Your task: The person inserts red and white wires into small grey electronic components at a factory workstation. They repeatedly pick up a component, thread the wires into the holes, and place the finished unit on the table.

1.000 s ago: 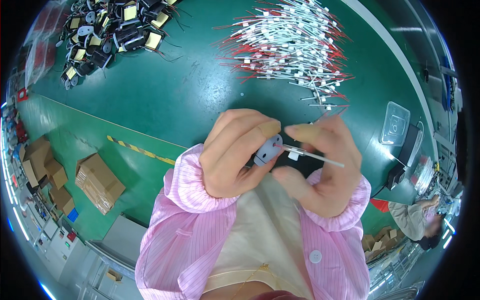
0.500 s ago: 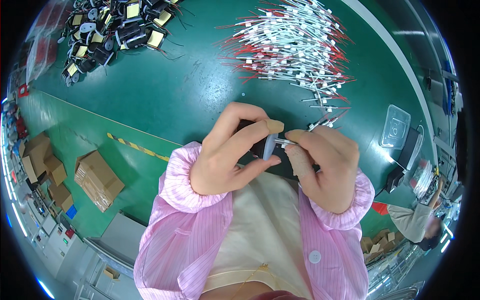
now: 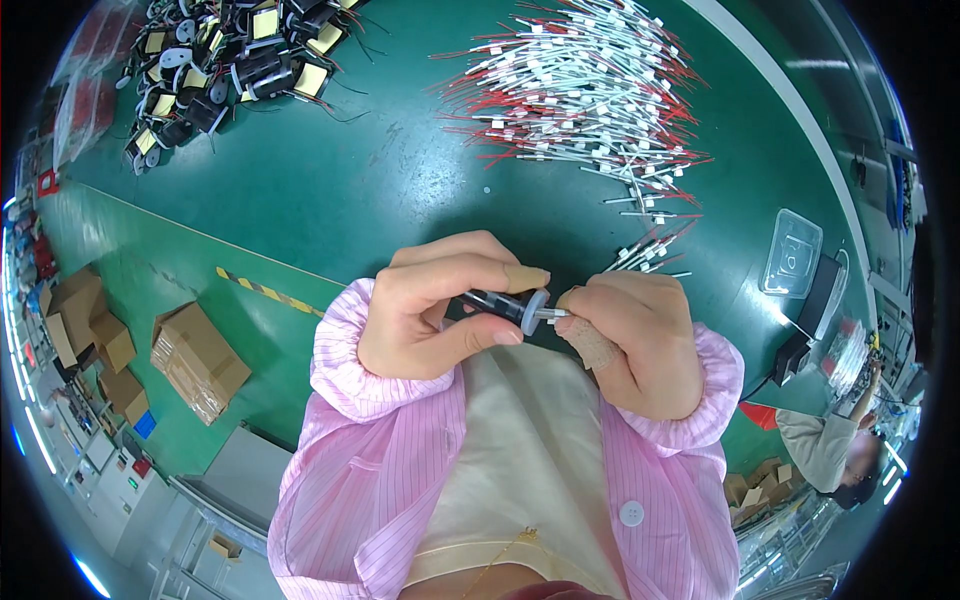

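Observation:
My left hand (image 3: 425, 305) is closed round a black part with a grey disc-shaped end (image 3: 535, 312), which is turned toward the right. From that side my right hand (image 3: 640, 335) pinches a thin white-sleeved wire lead (image 3: 550, 314) whose tip meets the disc. I cannot tell how far the lead goes in. Both index fingertips and my right thumb wear tan coverings. Just beyond my right hand lies a small group of white wire leads (image 3: 648, 250) on the green table (image 3: 390, 190).
A large pile of white and red wire leads (image 3: 590, 95) covers the far middle. Black parts with yellow patches (image 3: 260, 70) are heaped at far left. At right are a clear plastic box (image 3: 792, 255) and a black device (image 3: 820, 300). Cardboard boxes (image 3: 200, 360) stand left; a person (image 3: 825, 440) is at right.
My left hand has shifted slightly left and tilted the black part, so more of it shows. My right hand has moved a little left and down, keeping the wire lead at the grey disc.

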`<state>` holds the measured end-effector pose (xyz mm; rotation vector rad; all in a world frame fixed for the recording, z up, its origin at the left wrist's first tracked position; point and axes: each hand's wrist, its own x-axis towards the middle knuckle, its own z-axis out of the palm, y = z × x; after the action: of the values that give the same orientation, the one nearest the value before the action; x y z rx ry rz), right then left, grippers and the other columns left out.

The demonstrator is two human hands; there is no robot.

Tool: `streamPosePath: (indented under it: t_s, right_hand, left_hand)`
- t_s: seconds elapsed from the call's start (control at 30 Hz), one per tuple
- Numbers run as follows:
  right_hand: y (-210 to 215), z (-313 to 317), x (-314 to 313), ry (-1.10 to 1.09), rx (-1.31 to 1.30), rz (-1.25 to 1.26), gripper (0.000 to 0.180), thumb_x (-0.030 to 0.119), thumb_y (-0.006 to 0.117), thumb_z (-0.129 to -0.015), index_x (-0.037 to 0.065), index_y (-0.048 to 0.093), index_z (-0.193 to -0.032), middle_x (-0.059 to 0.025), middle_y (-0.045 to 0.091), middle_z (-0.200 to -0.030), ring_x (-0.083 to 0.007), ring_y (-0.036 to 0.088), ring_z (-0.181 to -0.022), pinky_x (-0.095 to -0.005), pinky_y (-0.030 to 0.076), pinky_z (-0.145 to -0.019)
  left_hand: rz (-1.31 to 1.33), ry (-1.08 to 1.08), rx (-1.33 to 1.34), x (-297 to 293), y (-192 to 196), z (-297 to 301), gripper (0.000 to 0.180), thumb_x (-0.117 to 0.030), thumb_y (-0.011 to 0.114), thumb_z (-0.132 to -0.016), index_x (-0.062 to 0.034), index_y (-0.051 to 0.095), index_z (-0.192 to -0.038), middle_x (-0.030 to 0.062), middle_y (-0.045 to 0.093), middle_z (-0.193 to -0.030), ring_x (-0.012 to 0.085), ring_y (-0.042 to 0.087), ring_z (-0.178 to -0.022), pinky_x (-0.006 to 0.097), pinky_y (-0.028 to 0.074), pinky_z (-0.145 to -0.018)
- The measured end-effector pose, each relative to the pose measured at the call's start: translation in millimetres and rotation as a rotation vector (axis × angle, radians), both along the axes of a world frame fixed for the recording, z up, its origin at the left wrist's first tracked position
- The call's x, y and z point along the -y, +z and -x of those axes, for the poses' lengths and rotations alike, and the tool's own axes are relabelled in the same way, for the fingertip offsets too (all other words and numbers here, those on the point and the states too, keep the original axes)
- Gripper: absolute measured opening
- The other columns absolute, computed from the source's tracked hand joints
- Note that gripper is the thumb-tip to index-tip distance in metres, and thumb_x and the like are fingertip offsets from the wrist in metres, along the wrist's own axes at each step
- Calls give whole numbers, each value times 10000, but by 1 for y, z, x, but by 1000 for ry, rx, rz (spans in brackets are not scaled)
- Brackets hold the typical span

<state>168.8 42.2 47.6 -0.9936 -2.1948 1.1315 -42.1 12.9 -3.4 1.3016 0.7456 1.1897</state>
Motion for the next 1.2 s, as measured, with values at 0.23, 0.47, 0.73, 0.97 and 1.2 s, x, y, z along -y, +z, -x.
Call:
streamPosePath:
  t_s: [0.23,0.47,0.73,0.97,1.2]
  right_hand:
    - [6,4,7,-53,82,-3,131,53,686,-781,7,563,-774,-109,528,-620,-298,552,-524,-386,411,-450]
    - [-1,8,6,-179,81,-60,88,47,659,-820,-14,598,-835,-130,558,-647,-288,556,-513,-389,418,-456]
    - [7,-80,-76,-412,-623,546,405,268,424,-1003,-80,524,-1185,-6,516,-722,-109,445,-625,-253,372,-619]
    - [-5,-65,-59,-467,-506,418,324,158,473,-974,-62,555,-1197,-65,610,-834,-110,536,-732,-244,426,-702]
    - [-12,-54,-26,-312,374,-36,147,-37,621,-781,23,663,-909,-113,606,-819,-260,600,-733,-346,482,-658]
  left_hand:
    - [-170,55,-226,-5,10,-3,352,-125,778,-765,115,658,-993,183,658,-838,235,618,-672,293,477,-596]
    - [-150,133,-338,-11,16,-11,360,-86,754,-760,85,635,-1054,160,649,-873,247,636,-736,315,496,-645]
    - [-326,786,-1070,-51,-1,46,346,-34,598,-854,-13,582,-1199,167,611,-1127,348,581,-1006,394,454,-888]
    - [-482,911,-1592,-86,-24,122,501,51,576,-814,-147,572,-1275,160,530,-1293,350,498,-1134,412,395,-983]
    - [-411,913,-1514,-79,-19,126,411,-132,767,-757,-119,667,-1155,101,628,-1133,275,592,-1034,368,464,-909]
